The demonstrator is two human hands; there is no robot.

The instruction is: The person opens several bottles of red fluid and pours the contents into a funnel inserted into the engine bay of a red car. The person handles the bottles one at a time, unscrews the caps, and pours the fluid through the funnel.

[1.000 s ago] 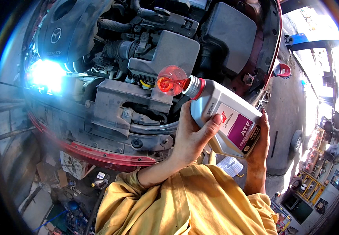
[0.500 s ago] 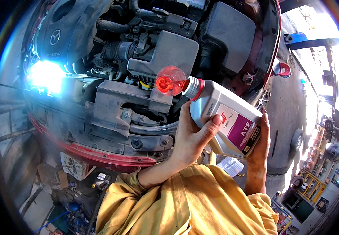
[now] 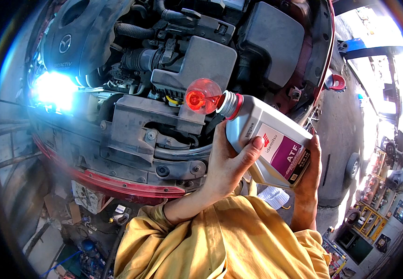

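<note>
A grey transmission fluid bottle with a purple and white label is tipped to the left over the front of an engine bay. My left hand wraps its neck end, thumb across the near face. Around the bottom end closes my right hand. Red fluid runs from the open mouth, which has a red ring, into a clear round funnel. Red liquid swirls inside this funnel; its lower end is hidden. Just behind it sits the black air filter box.
A very bright work light glares at the left of the bay. The dark engine cover lies behind it. The car's red front edge curves before me. Shelves with tools stand at the right, and loose items lie on the floor at lower left.
Hardly anything differs: both hands keep the bottle tilted in the same place, and red fluid keeps flowing into the funnel.
</note>
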